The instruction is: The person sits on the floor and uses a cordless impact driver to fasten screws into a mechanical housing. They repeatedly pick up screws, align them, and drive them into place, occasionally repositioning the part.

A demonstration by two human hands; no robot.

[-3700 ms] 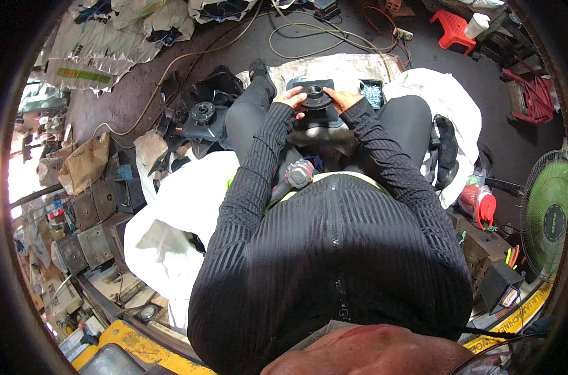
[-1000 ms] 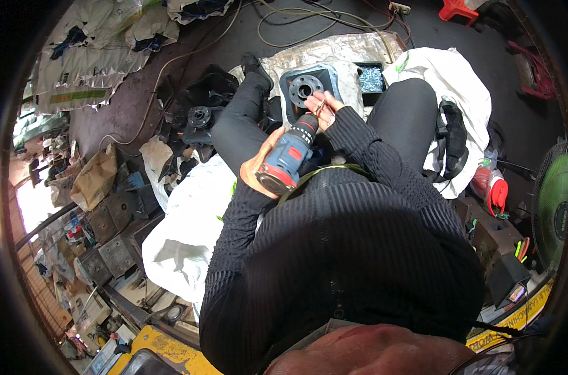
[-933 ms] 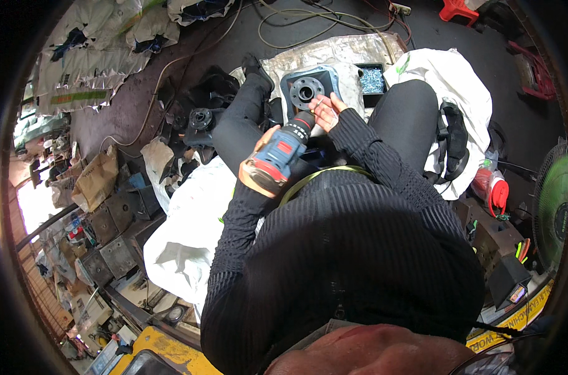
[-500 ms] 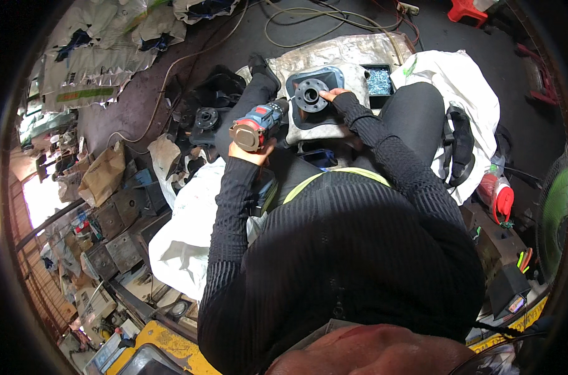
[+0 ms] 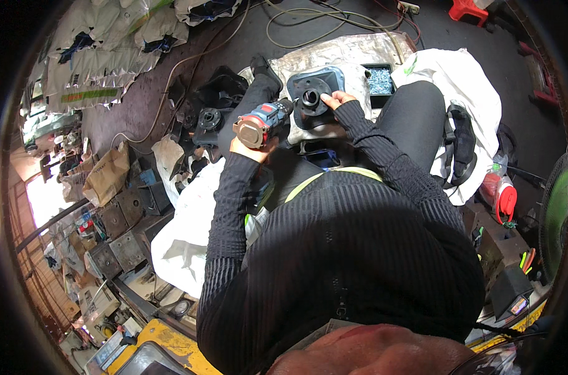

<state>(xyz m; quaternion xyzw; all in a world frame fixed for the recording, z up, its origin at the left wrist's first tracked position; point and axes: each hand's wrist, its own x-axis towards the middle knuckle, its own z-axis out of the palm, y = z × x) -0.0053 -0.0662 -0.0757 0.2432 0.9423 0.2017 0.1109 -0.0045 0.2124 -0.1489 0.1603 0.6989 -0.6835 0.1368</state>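
A blue and red cordless drill (image 5: pixel 263 120) is gripped in my left hand (image 5: pixel 252 149), its chuck pointing up and right beside a black flanged part. The black flanged part (image 5: pixel 309 112) has a round rim with a raised hollow collar. It sits tilted over a blue-grey square piece (image 5: pixel 334 75) on a white sack-covered mound between my legs. My right hand (image 5: pixel 339 100) pinches the flange's right edge between thumb and fingers. Whether the drill's tip touches the flange I cannot make out.
A black tray (image 5: pixel 380 81) of small shiny screws lies beyond my right knee. Another black flanged part (image 5: pixel 209 119) stands left of my leg. White sacks (image 5: pixel 190 250) drape both sides. A hose (image 5: pixel 165 94) crosses the floor; a fan (image 5: pixel 555 219) stands far right.
The flanged part has tipped, so its collar now shows at a slant instead of face-on. The drill and my left hand have shifted slightly right; my right hand still holds the rim.
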